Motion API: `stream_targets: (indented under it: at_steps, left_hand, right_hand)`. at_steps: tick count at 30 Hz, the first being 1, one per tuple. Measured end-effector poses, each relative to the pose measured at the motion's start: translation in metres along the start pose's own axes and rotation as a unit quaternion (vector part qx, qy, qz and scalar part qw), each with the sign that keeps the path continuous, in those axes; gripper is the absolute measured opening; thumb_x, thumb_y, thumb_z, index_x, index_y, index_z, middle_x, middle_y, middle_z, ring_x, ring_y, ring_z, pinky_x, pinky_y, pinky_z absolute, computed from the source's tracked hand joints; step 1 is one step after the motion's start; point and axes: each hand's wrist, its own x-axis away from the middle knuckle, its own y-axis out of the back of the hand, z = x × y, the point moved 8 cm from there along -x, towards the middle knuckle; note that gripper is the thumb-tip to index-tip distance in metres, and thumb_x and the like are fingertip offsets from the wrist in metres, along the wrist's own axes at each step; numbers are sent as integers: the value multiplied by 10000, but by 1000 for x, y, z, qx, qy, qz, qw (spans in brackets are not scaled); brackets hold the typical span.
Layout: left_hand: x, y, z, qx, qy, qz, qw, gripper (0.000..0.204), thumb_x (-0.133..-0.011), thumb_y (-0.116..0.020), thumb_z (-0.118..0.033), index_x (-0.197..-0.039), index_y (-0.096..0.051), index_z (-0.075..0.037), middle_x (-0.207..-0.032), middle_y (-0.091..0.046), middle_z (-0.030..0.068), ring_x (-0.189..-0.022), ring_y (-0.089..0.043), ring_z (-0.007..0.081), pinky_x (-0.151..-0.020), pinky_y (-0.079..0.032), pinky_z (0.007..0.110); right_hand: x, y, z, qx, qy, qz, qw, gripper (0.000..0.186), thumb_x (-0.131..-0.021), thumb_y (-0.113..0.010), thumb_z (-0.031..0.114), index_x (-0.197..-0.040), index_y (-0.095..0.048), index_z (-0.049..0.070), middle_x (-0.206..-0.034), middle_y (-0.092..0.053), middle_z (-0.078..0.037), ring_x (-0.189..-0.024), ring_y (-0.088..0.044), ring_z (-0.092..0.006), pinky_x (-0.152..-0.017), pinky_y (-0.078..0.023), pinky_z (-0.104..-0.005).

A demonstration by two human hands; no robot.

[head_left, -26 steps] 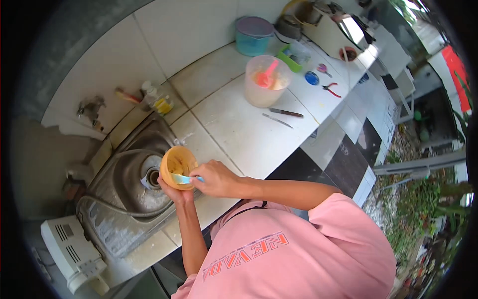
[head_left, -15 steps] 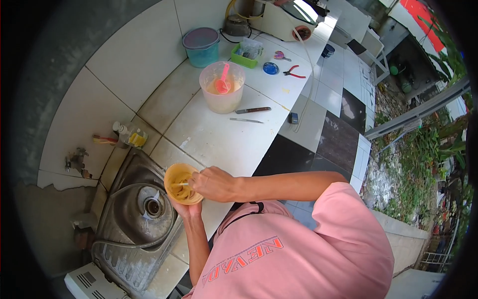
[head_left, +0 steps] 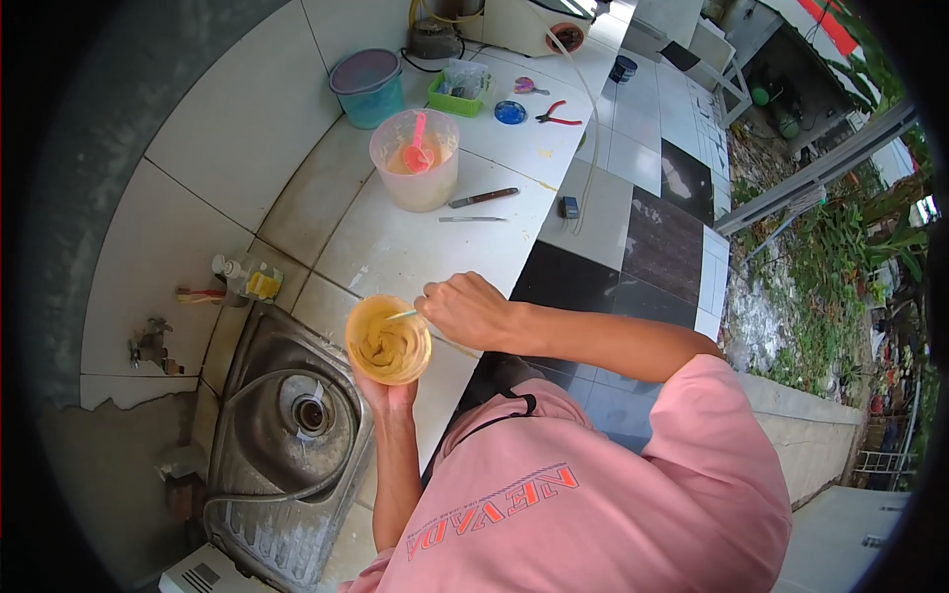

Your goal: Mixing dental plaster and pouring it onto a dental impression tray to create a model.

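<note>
My left hand [head_left: 384, 387] cradles an orange-yellow bowl [head_left: 358, 344] from below, near the sink's right edge. A thick yellowish paste is smeared inside it. My right hand [head_left: 457, 308], fingers closed, grips a pale blue spatula [head_left: 401, 315] whose other end is in the bowl. Farther along the tiled counter [head_left: 375, 256] stands a translucent pinkish container [head_left: 414, 190] holding pale contents and a pink scoop [head_left: 420, 138]. A knife [head_left: 483, 198] and a thin metal tool [head_left: 474, 218] lie in front of that container.
At my left are a steel sink [head_left: 255, 450] with a hose, a wall tap [head_left: 150, 344] and bottles [head_left: 259, 282]. Toward the back stand a blue lidded bucket [head_left: 366, 99], green tray [head_left: 452, 100], blue lid [head_left: 510, 113], red pliers [head_left: 562, 120] and a white machine [head_left: 519, 25]. Plants [head_left: 840, 267] grow beyond the tiled floor.
My right hand has risen relative to the bowl and sits farther to its upper right, uncovering more of the paste. The view has turned, and the bowl now appears farther right.
</note>
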Motion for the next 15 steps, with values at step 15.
stream_targets:
  at_steps: [15]
  left_hand:
    - [-65, -58, 112, -51, 41, 8, 998, 382, -949, -535, -365, -1195, -581, -77, -1172, -631, 70, -1096, -584, 246, -960, -481, 423]
  right_hand:
    - [64, 23, -114, -16, 19, -21, 999, 139, -756, -586, 50, -849, -625, -44, -747, -589, -169, -621, -654, -305, -521, -534, -377]
